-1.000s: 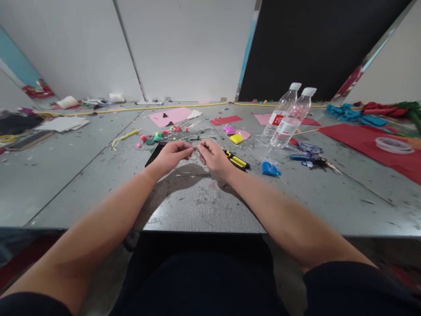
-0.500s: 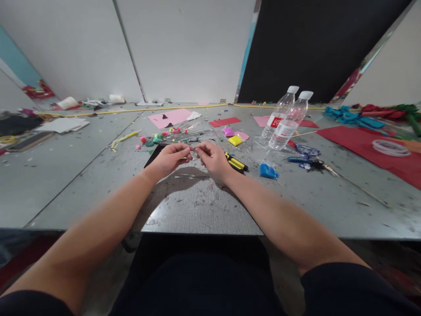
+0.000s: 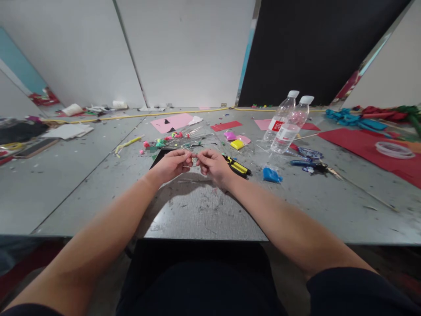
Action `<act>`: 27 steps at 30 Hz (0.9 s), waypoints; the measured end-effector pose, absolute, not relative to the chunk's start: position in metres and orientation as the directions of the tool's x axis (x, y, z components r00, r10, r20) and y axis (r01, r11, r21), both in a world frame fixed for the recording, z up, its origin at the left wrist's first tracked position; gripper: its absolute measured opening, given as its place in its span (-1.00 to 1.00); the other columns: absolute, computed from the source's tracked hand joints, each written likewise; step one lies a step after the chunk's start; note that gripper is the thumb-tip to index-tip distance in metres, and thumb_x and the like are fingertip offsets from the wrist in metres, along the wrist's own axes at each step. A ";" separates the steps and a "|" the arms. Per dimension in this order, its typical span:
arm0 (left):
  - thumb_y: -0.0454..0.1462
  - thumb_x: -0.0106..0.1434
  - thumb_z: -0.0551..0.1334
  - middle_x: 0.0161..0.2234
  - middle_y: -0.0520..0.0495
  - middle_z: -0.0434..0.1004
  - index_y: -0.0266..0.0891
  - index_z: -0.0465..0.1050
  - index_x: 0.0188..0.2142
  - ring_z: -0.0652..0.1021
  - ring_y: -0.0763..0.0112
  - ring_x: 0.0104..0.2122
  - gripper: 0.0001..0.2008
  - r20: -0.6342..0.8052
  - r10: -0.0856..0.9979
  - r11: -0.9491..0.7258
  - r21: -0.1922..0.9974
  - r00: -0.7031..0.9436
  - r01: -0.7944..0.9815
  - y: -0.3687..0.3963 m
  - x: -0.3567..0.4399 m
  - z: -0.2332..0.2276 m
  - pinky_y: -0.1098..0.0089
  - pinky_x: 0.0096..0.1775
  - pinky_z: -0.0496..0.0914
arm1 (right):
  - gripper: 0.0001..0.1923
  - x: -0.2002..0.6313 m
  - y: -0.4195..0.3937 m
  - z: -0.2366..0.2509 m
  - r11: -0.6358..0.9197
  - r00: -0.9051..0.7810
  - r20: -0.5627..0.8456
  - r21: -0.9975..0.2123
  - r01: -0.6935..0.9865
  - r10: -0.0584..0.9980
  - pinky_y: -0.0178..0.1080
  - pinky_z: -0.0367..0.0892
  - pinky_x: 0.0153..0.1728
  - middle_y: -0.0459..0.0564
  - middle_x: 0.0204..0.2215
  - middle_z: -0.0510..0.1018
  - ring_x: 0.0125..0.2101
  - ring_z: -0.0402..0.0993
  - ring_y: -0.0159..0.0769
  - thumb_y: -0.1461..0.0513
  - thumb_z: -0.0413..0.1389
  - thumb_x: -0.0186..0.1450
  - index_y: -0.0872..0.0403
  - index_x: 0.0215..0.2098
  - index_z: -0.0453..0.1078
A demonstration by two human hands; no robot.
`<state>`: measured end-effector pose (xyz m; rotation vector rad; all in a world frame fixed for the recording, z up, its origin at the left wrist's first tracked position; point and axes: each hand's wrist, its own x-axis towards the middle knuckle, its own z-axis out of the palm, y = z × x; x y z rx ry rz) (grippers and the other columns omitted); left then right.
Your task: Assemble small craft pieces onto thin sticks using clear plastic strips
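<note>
My left hand (image 3: 174, 165) and my right hand (image 3: 212, 166) meet above the grey table, their fingertips pinched close together. Whatever sits between the fingertips is too small to make out; a trace of dull pink shows there. Beside my right hand lies a yellow-and-black tool (image 3: 239, 167), partly covered by that hand. A flat black object (image 3: 161, 157) is half hidden behind my left hand. Beneath the hands, thin clear strips (image 3: 192, 180) rest on the table in shadow.
Beyond the hands are pink and green fuzzy bits (image 3: 161, 143) and a yellow packet (image 3: 237, 144). To the right are a blue packet (image 3: 271, 174), two plastic bottles (image 3: 285, 131), blue-handled pliers (image 3: 304, 163) and red sheets (image 3: 355, 145). A yellow twisted strip (image 3: 128, 144) lies left.
Both hands stay pinched together, with the fingers shifted slightly. The whole view has moved a little, so the table and its things appear slightly lower.
</note>
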<state>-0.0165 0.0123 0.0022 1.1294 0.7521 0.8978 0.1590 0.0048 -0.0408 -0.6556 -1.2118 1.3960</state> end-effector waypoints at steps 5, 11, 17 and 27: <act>-0.36 0.25 0.36 -0.53 0.01 0.45 -0.33 0.54 -0.39 0.50 0.54 -0.48 -0.91 -0.073 0.899 0.215 0.933 0.432 -0.290 0.012 -0.011 0.000 0.47 -0.35 0.42 | -0.47 0.157 0.003 -0.042 0.047 -0.239 0.166 -0.899 -0.435 0.957 -0.33 0.29 -0.50 -0.16 -0.46 0.51 -0.57 0.29 -0.49 -0.16 0.40 0.01 0.04 -0.41 0.37; -0.42 0.31 0.27 -0.42 -0.02 0.54 -0.27 0.53 -0.36 0.55 0.52 -0.39 -0.89 -0.087 0.927 0.243 0.879 0.364 -0.410 0.010 -0.003 -0.004 0.46 -0.26 0.44 | -0.56 0.156 -0.002 -0.036 -0.009 -0.250 0.140 -0.857 -0.515 0.958 -0.28 0.36 -0.36 -0.13 -0.45 0.48 -0.45 0.37 -0.41 -0.12 0.35 0.15 0.04 -0.38 0.41; -0.29 0.27 0.35 -0.38 -0.03 0.53 -0.25 0.48 -0.30 0.57 0.40 -0.36 -0.91 -0.023 0.905 0.223 0.876 0.425 -0.427 0.008 -0.005 -0.006 0.35 -0.28 0.45 | -0.61 0.157 -0.009 -0.032 -0.008 -0.315 0.162 -0.881 -0.474 0.935 -0.26 0.36 -0.34 -0.08 -0.37 0.50 -0.35 0.41 -0.34 -0.08 0.33 0.19 0.03 -0.33 0.44; -0.20 0.24 0.38 -0.51 0.00 0.45 -0.27 0.44 -0.43 0.44 0.47 -0.50 -0.78 -0.027 0.922 0.153 0.942 0.386 -0.300 0.014 -0.007 -0.006 0.37 -0.37 0.37 | -0.49 0.145 -0.008 -0.047 0.035 -0.404 0.194 -0.930 -0.367 0.894 -0.29 0.32 -0.43 -0.17 -0.48 0.34 -0.49 0.29 -0.43 -0.19 0.27 0.18 0.03 -0.42 0.29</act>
